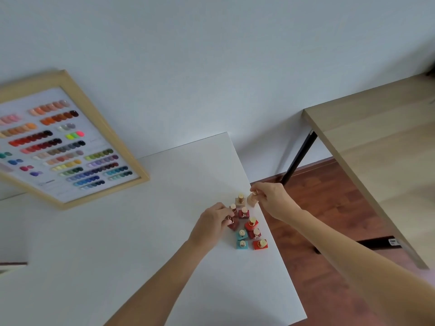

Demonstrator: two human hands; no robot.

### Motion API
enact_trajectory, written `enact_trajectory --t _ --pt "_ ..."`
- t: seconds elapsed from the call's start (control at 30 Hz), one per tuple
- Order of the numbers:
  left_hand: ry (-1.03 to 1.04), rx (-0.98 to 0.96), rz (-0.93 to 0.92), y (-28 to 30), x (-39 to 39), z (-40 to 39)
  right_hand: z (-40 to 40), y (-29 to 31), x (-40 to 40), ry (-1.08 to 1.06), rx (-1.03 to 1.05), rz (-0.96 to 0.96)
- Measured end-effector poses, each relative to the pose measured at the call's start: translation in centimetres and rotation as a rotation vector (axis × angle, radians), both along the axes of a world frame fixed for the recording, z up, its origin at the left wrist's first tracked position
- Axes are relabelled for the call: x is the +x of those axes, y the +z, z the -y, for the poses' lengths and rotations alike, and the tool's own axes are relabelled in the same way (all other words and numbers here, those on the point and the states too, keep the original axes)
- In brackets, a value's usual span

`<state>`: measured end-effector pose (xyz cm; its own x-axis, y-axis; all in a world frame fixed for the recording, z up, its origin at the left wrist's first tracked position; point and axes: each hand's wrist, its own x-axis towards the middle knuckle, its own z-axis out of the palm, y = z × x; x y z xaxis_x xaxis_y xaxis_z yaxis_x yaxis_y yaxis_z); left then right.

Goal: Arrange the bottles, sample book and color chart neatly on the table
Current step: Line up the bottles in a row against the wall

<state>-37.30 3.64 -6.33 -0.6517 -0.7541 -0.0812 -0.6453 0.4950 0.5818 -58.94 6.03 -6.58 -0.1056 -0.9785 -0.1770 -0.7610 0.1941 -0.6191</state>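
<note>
Several small square bottles with gold caps stand in a cluster near the right edge of the white table (146, 231): red ones (260, 244), teal ones (242, 245), dark red ones (243, 213) and a beige one (240, 200). My left hand (213, 223) grips a dark red bottle (233, 225) at the cluster's left side. My right hand (270, 198) pinches the gold cap of a beige bottle (252, 201) at the table's edge. The color chart (63, 147), a wood-framed board of nail swatches, leans at the table's far left. No sample book is clearly in view.
A light wooden table (367, 147) with black legs stands to the right, across a strip of reddish wood floor (324, 208). A plain white wall runs behind both tables. A dark-edged object (13, 264) shows at the left border.
</note>
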Motion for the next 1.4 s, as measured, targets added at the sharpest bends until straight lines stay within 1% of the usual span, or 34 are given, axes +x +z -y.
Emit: enact_trajectory --t 0.17,0.47,0.6,0.77,0.93,1.07,1.23,1.4 --pt "-0.06 0.011 -0.028 0.2 1.3 0.9 1.2 -0.5 0.8 0.015 -0.038 0.048" --pt "-0.152 0.034 0.067 0.0 0.3 1.6 1.8 -0.8 0.9 0.098 0.016 0.105" --pt "-0.115 -0.026 0.119 -0.1 -0.7 1.6 1.8 -1.1 1.0 0.162 0.04 0.092" --pt "-0.004 -0.021 0.116 0.0 -2.1 1.9 2.0 -1.4 1.4 0.187 0.006 0.045" --pt "-0.039 -0.028 0.203 0.3 -2.4 2.4 2.2 -1.6 1.6 0.21 0.013 0.021" --pt "-0.084 0.024 0.26 0.7 -1.9 2.4 2.0 -2.0 1.6 0.204 -0.002 0.025" --pt "-0.023 0.268 0.129 0.5 0.0 3.4 1.4 -2.2 1.6 0.196 -0.032 0.069" --pt "-0.119 0.348 0.281 -1.3 1.6 3.8 1.7 -2.4 1.8 0.22 -0.069 0.053"
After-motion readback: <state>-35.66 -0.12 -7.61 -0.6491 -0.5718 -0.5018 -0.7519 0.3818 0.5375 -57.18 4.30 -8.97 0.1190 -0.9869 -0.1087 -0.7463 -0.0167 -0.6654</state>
